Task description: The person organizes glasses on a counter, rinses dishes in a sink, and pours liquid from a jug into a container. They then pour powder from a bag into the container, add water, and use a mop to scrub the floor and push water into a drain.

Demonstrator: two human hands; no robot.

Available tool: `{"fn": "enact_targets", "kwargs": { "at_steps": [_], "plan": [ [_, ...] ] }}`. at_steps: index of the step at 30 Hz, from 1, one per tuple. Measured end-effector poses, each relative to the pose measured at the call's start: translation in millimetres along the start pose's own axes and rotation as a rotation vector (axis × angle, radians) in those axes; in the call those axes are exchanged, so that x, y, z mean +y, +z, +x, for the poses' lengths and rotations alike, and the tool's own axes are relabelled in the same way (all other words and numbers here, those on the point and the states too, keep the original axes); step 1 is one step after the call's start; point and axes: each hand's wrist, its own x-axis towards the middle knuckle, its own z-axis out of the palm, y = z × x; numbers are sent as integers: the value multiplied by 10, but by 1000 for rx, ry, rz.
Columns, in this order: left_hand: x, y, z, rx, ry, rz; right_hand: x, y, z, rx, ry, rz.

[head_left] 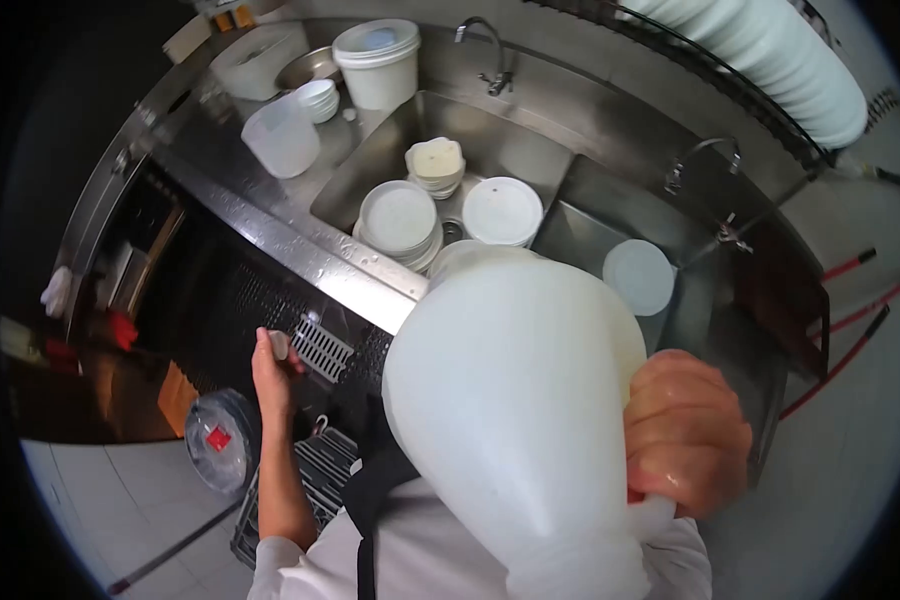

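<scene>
We've got the right hand (688,432) gripping the big translucent jug (515,380) by the sink (495,122), which holds stacked dishes (398,216); left hand (272,372) pinches a small whitish piece (279,346).

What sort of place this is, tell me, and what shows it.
Likely a commercial kitchen's dishwashing area: a stainless-steel sink holding stacked white dishes, gooseneck faucets, and a long row of white dishware.
</scene>
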Motion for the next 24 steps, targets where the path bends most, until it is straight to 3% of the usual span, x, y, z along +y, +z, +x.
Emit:
{"fn": "enact_targets", "kwargs": {
  "at_steps": [4, 6, 7, 10, 12, 15, 19, 24],
  "plan": [
    [-13, 251, -182, -168, 11, -90, 323, 342, 166, 50, 78, -39],
    [89, 542, -191, -291, 23, -128, 477, 591, 175, 114, 226, -112],
    [80, 664, -120, -354, 14, -292, 547, 691, 286, 55, 240, -117],
    [-83, 873, 186, -532, -6, -545, 779, 1072, 516, -30, 581, -3],
    [-235, 1100, 413, -484, 74, -413, 1071, 1393, 687, -12, 691, 118],
    [-167, 1220, 961, -465, -24, -580, 1491, 2002, 1128, 4, 844, 144],
    [-23, 1172, 1748, -354, -116, -723, 2268, 2736, 1665, -60, 917, 48],
    [151, 984, 2507, -356, -403, -880, 3173, 3504, 2253, -298, 912, -248]
  ]
}}
